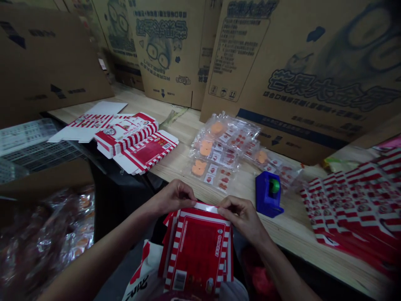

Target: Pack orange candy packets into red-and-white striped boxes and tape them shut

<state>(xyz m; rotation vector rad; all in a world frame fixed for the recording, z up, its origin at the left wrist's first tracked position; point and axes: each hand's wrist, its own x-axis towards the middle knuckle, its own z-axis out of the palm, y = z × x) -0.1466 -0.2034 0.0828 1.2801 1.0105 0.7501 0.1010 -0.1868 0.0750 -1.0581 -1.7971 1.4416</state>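
Observation:
I hold a red-and-white striped carton [197,251] over my lap, its printed back panel facing up. My left hand [173,196] pinches the top left corner of the carton's upper flap. Pinched on the flap's top right corner is my right hand [241,215]. A strip of clear tape [206,206] runs along the flap's edge between the two hands. Just right of my right hand, a blue tape dispenser [267,194] with a green roll stands on the wooden table [291,228].
Clear packets of orange pieces [219,154] lie on the table ahead. Flat striped cartons are stacked at the left [134,140] and right [354,205]. Large printed cardboard boxes [300,71] wall the back. Plastic bags [44,242] fill the lower left.

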